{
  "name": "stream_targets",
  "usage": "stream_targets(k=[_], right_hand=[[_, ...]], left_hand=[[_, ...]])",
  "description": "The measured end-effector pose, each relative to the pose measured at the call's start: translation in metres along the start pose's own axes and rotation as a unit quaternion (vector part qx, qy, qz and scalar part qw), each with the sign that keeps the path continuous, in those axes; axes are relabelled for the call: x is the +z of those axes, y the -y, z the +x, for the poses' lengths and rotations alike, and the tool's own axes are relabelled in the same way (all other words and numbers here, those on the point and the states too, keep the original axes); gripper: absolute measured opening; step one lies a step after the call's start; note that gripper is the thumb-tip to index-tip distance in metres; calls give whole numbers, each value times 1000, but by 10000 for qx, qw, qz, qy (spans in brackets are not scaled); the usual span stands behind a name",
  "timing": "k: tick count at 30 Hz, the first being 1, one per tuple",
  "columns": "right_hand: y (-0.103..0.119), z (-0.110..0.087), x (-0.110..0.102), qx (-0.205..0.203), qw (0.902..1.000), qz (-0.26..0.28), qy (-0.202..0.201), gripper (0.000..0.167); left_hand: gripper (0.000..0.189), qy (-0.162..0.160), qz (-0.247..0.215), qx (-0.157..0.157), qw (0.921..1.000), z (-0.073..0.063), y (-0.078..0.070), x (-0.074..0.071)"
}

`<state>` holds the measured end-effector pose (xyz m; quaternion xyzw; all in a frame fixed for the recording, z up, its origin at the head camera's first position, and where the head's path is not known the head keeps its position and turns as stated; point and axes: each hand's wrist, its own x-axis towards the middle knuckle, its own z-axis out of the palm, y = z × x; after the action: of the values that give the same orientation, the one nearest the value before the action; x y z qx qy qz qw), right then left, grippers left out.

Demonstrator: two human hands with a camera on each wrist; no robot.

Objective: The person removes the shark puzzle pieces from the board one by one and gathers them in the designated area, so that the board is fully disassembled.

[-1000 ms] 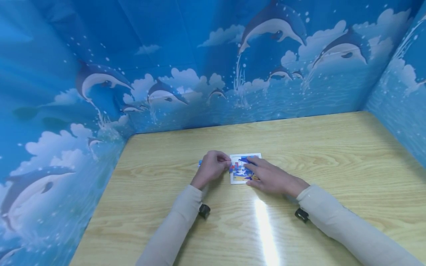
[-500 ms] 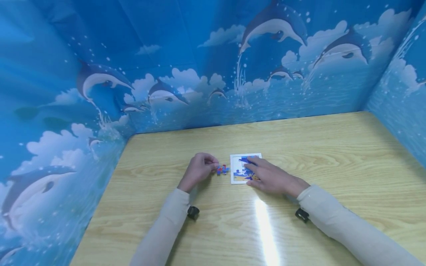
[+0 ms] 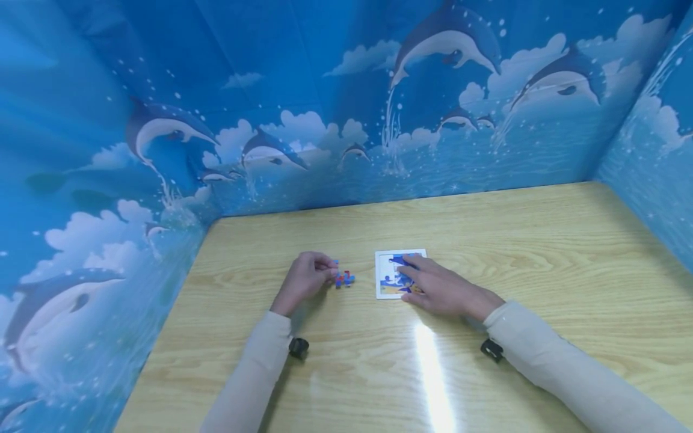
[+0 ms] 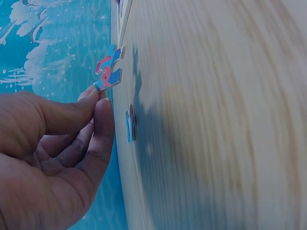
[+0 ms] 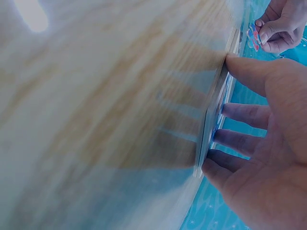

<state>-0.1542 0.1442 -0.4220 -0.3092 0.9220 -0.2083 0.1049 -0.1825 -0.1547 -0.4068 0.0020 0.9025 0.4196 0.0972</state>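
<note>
My left hand (image 3: pixel 304 279) pinches a red and blue jigsaw puzzle piece (image 3: pixel 344 279) between thumb and fingertips. In the left wrist view this piece (image 4: pixel 109 72), with several knobs and notches, is raised over the table, its shadow falling beside it. A second blue puzzle piece (image 4: pixel 131 123) lies on the table just under the hand. To the right, my right hand (image 3: pixel 441 285) rests with spread fingers on a white-framed puzzle board (image 3: pixel 378 276), its fingertips touching the board's surface and edge. The board's left part shows bare white; the hand hides much of its right part.
A light wood-grain table (image 3: pixel 514 240) extends around the board. Blue dolphin-print sheets (image 3: pixel 303 120) stand along its back and sides. Glare (image 3: pixel 433 373) shines on the table in front of the board.
My left hand has moved left from the board's left edge, carrying the red and blue puzzle piece with it. The right hand has stayed on the board.
</note>
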Motion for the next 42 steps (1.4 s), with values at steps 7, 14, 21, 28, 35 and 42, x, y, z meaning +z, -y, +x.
stream_targets(k=[7,14,21,28,35,42], right_hand=[[0,0,-1,13,10000,27,11,67],[-1,0,-1,-21,10000,23,8,66],[-1,0,0,-19,10000,9,-13,67],[0,-1,0,-26,10000,33,-10,68],[-1,0,0,-78,10000,38,-48,67],[-2,1,1,-52,10000,18,-44,67]], left_hand=[[3,-17,-43,2,10000,-3,10,-9],[5,-45,-46,-124,9999,-5,16,-17],[8,-26,-166,-196,9997,-5,20,-20],[6,-93,-149,-303,9994,-2,22,-18],[4,-278,248,-97,9993,0,21,-13],[4,-428,516,10,9977,1,21,-9]])
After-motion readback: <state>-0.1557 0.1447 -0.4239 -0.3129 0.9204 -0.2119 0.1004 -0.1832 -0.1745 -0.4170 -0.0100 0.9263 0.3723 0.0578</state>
